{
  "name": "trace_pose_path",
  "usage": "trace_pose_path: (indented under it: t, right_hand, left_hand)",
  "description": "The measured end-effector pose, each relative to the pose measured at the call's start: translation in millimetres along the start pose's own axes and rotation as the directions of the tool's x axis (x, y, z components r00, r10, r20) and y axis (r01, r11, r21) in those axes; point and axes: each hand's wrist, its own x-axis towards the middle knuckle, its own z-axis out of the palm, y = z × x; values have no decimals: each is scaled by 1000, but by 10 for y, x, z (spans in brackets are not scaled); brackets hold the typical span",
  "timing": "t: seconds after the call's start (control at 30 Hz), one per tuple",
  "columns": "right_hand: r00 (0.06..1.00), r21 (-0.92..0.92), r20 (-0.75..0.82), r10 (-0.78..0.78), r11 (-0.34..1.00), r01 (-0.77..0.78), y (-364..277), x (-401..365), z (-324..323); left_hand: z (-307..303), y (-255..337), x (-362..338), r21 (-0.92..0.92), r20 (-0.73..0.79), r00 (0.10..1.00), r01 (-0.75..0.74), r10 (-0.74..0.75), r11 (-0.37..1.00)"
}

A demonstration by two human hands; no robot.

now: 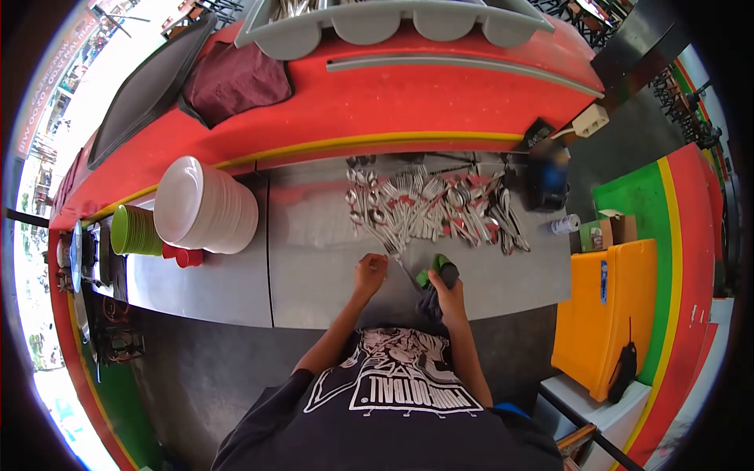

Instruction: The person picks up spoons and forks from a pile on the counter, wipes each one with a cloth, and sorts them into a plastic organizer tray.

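My right hand (pixel 449 301) grips a bunched green and dark cloth (pixel 428 300) near the front of the metal counter (pixel 314 290). A fork (pixel 401 264) slants between my hands, tines pointing away from me, its handle end reaching toward the cloth. Just left of the fork is my left hand (pixel 370 275), fingers curled inward; whether they hold anything small is hidden. Beyond both hands spreads a loose pile of cutlery (pixel 428 206), with spoons mostly at its left and forks in the middle.
At left stand a tall stack of white plates (pixel 236 210), green bowls (pixel 135 230) and a red cup (pixel 188 257). A grey cutlery tray (pixel 365 27) and maroon cloth (pixel 239 82) rest on the red ledge. A can (pixel 564 225) is at right, near a yellow bin (pixel 613 314).
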Motion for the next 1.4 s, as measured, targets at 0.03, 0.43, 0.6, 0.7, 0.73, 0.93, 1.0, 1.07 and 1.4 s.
trace_pose_path:
  t: [0.03, 0.43, 0.6, 0.7, 0.73, 0.93, 1.0, 1.07, 1.4]
  right_hand:
    - [1000, -3, 15, 13, 1000, -12, -92, -14, 43]
    - [989, 38, 83, -124, 992, 121, -343, 34, 312]
    - [987, 5, 111, -117, 993, 117, -109, -169, 356]
    - [984, 1, 70, -164, 986, 165, -61, -200, 320]
    - [984, -5, 81, -159, 987, 160, -81, -219, 296]
    - [991, 79, 26, -130, 989, 127, 22, -278, 318]
    - [993, 126, 23, -117, 986, 113, 75, -345, 391]
    - [995, 205, 6, -98, 974, 94, 82, -454, 510]
    - [933, 196, 269, -240, 962, 191, 532, -865, 1299]
  left_hand:
    - [44, -122, 4, 134, -58, 997, 60, -52, 989]
    - [-146, 68, 859, 455, -338, 919, 348, -203, 820]
    - [-95, -65, 1012, 427, -390, 910, 314, -141, 848]
    - [-140, -412, 1174, 282, -389, 910, 267, -144, 921]
    - [-160, -484, 1209, 212, -389, 909, 247, -150, 946]
    - [-411, -602, 1208, -240, -324, 944, -14, -66, 971]
    - [-552, -606, 1187, -409, -359, 929, -239, 86, 881]
    - [-735, -593, 1182, -504, -390, 910, -337, 139, 795]
    - [-1790, 356, -527, -185, 89, 996, 14, 2, 983]
